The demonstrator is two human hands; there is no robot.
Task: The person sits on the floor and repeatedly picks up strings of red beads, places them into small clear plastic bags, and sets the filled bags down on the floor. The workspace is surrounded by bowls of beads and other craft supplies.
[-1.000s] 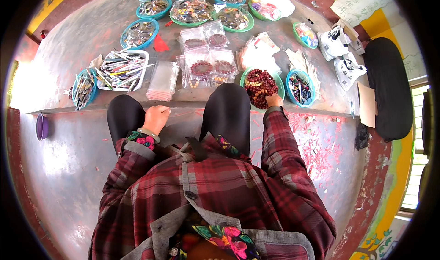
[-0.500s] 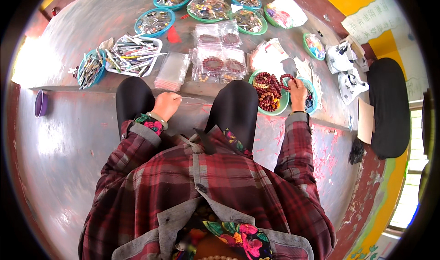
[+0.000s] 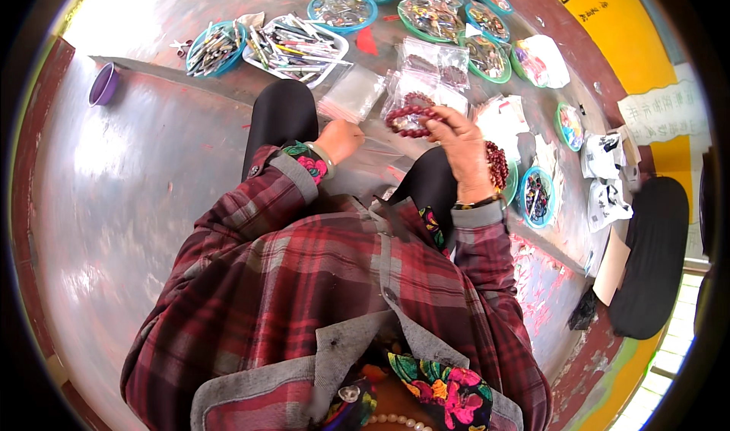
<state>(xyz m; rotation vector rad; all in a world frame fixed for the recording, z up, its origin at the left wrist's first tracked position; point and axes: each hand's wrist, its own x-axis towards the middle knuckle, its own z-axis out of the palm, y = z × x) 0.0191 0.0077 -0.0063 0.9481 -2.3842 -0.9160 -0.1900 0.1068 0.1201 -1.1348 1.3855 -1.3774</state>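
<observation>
My right hand pinches a dark red bead bracelet, held up in front of the bagged bracelets on the ledge. Behind that hand, a green bowl of similar dark red beads is partly hidden. Between my knees, the fingers of my left hand are closed on the edge of what looks like a clear plastic bag. A stack of flat clear bags lies just beyond the left hand.
A white basket of pens and a blue basket of pens stand to the left. Several bowls of small items, including a blue bowl, fill the far side. At right are a small blue bowl and white plastic bags. A purple bucket sits far left.
My right hand has lifted the bracelet out from over the bowls and carried it left, toward my left hand. The whole view has turned; my left hand still holds the bag.
</observation>
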